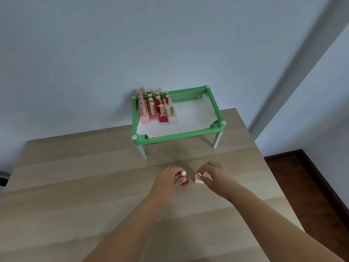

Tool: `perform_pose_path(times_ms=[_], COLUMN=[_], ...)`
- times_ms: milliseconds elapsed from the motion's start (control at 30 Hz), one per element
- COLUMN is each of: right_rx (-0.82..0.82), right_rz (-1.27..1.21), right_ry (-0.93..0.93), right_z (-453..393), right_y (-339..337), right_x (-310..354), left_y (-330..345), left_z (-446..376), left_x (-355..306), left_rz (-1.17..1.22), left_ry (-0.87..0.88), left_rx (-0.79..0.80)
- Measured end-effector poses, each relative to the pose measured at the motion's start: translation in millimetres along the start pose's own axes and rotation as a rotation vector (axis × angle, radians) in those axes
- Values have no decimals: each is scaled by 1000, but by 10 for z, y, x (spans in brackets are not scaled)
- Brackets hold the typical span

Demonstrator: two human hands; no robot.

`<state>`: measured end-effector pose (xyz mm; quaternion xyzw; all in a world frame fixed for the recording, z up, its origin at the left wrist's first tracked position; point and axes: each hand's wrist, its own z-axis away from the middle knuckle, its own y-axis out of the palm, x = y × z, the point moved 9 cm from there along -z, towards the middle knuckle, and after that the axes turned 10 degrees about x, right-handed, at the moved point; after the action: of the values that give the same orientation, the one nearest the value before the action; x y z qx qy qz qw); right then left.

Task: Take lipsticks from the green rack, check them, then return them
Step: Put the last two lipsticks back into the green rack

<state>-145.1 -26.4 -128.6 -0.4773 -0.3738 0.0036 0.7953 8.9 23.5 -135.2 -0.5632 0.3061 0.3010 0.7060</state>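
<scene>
Head view looks down on a pale wooden tabletop [94, 186] with the green rack [177, 134] standing on white legs at its far edge, against the wall. Two lipsticks are out of the rack and sit near the front of the tabletop, just beside each other. The left hand [166, 183] is closed around the red lipstick [185, 180], fingers wrapped on its square base with the pale round cap showing on top. The right hand [213, 175] pinches the cream lipstick [199, 179], thumb and forefinger at its gold cap; whether that cap is being lifted or merely held is hard to tell, as the fingers cover most of it.

The remaining lipsticks [156, 108] stand upright in rows at the left end of the rack, on a white liner [192, 116] whose right half is bare.

This looks like the checking step. To do it well, each base should stay pressed flat on the tabletop while the cap is handled, so nothing tips. Pull a cap straight up, not sideways, since the two bodies are close enough to knock together. A little more space between them would help. When returning them, lower each one upright into the front of the rows, clear of the neighbours, because the tall narrow caps would topple easily in a chain.
</scene>
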Motion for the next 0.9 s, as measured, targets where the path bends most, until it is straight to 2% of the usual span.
perform_pose_path(times_ms=[200,367,567,900], right_rx=[-18,-95,-211,-249], right_rz=[-48,-84,-113,-85], right_ry=[-11,-57,-207,-233], right_z=[0,-61,-207,-737], right_y=[-159,-640,-1276,-1591], right_x=[-6,155,551,861], left_y=[-234,-655,-1169,-1591], left_z=[-75,-103,-170,-505], left_x=[-83,-473,-896,-713], left_rz=[45,49,40,-138], left_ry=[2,125,231,101], left_rx=[-88,-205,-350,-482])
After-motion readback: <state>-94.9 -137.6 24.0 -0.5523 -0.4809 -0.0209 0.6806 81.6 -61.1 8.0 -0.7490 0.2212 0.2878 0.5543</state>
